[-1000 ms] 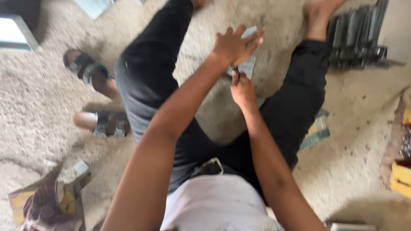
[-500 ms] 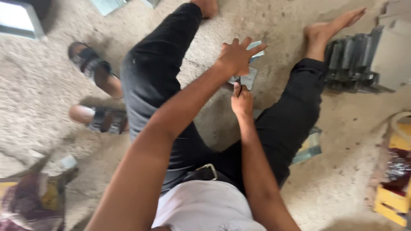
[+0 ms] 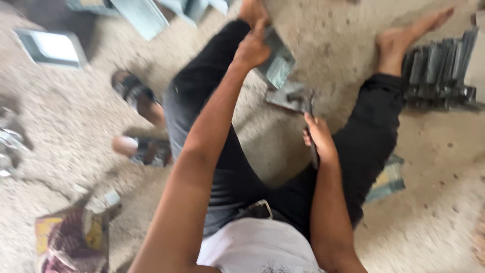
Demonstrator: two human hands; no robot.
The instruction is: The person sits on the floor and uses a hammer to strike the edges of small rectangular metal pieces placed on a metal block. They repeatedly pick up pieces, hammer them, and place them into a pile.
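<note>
Posture: the person sits on a gritty concrete floor [image 3: 429, 167], legs in black trousers spread apart, bare feet toward 12 and 1 o'clock.
Left hand [image 3: 251, 49]: closed around the upper edge of a grey sheet-metal piece [image 3: 278, 63], holding it tilted above the floor between the legs, at about 12 o'clock in the view.
Right hand [image 3: 319, 141]: wrapped around the dark handle of a hammer [image 3: 306, 108]; the head points up toward 12 o'clock and sits just beside the lower edge of the held metal piece. Whether head and metal touch cannot be told, as the frame is blurred.
Flat plate [image 3: 279, 97]: a second grey metal piece lies on the floor directly under the hammer head, between the knees.
Stack at 2 o'clock: a row of grey metal channel pieces [image 3: 439, 71] stands upright, just beside the right foot [image 3: 404, 38].
Under right thigh: a small folded metal piece [image 3: 386, 179] shows at 4 o'clock.
Left side: a pair of dark sandals [image 3: 136, 96] with another person's feet in them, at 9 o'clock.
Top left: a light rectangular metal box [image 3: 50, 48] and further sheet offcuts [image 3: 141, 17], well apart from the hands.
Bottom left: a crumpled coloured bag [image 3: 70, 242] at 7 o'clock.
</note>
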